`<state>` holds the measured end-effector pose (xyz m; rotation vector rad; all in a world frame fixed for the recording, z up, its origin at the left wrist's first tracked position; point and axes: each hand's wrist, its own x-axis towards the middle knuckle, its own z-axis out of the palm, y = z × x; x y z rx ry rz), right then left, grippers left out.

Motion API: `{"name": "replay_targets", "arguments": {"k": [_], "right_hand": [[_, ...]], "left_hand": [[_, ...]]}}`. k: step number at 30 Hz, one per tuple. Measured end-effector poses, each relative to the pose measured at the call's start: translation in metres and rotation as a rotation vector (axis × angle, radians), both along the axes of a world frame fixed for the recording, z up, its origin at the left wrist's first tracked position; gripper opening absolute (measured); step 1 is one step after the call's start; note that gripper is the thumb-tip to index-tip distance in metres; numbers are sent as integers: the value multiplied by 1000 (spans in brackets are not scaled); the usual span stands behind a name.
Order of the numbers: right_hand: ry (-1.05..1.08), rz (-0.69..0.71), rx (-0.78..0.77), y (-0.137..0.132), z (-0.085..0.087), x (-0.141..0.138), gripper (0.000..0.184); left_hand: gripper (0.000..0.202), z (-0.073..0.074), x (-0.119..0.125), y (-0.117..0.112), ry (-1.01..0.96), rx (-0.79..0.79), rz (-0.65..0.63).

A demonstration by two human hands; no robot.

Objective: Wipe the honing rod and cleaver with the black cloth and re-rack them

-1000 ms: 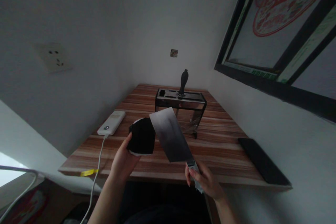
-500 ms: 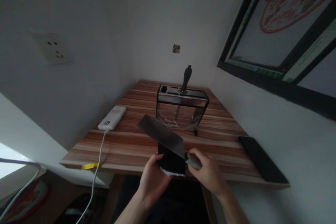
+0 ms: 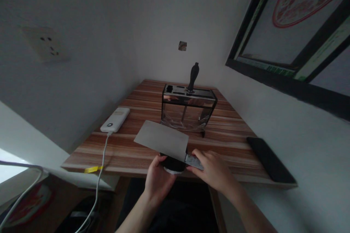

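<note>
My right hand [image 3: 210,167] is closed round the grey handle of a cleaver [image 3: 164,138]. Its broad blade points left and away, the flat face catching the light. Below the blade, my left hand [image 3: 160,180] grips a black cloth-like piece [image 3: 175,164] with a pale, ragged edge. The blade covers part of this piece, and I cannot tell whether they touch. Just beyond the blade stands a knife block [image 3: 189,107] with a metal slotted top and clear sides. One black-handled tool [image 3: 194,76] sticks up out of it.
On the wood-striped table [image 3: 226,145], a white power bank [image 3: 115,119] with a cable [image 3: 102,164] lies at the left. A black phone [image 3: 270,160] rests near the right edge. Yellow tape [image 3: 93,169] marks the front left edge. Walls stand behind and at both sides.
The cleaver blade has turned so its flat face looks lighter and lies more level, with its end further left. The black piece is now more covered by it. My view has shifted slightly.
</note>
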<state>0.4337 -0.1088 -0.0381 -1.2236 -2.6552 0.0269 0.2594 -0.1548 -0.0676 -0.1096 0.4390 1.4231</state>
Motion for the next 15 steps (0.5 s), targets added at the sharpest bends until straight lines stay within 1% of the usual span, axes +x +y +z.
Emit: {"name": "replay_targets", "arguments": {"k": [3,5,11,15], "right_hand": [[-42,-13,62,6,-5,2,22],[-28,-17,104,9,-11,2,21],[85,-8,262,18,-33,4,24],[164,1,326,20,-44,6,27]], "left_hand": [[17,2,0,4,25,8,33],[16,3,-1,7,31,5,33],[18,5,-2,15,64,9,18],[20,9,-5,16,95,-13,29]]}}
